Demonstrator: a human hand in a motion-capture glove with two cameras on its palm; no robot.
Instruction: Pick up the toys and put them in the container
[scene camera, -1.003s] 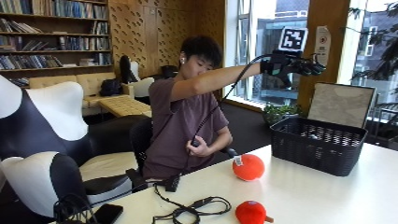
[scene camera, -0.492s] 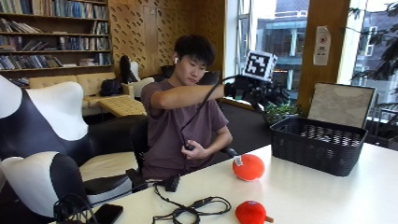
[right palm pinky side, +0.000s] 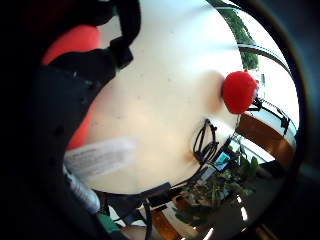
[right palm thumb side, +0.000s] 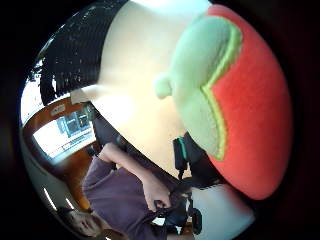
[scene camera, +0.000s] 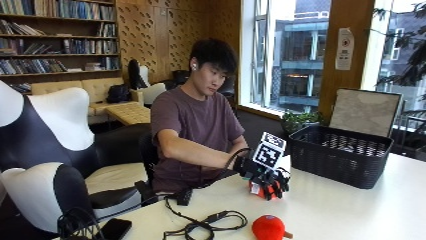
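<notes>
Gloved hand down on the first red toy

The red-and-green plush toy (right palm thumb side: 240, 105) sits on the white table (scene camera: 346, 205) in front of the person, with the gloved right hand (scene camera: 266, 177) lowered onto it, fingers draped over its top; whether they have closed round it cannot be told. A second ago that arm was stretched out high toward the window, half a second ago it was swinging back, and now it has dropped to the toy, so the pick-up looks about to begin. The second red toy (scene camera: 268, 227) lies near the table's front edge, the black container (scene camera: 343, 155) well apart.
</notes>
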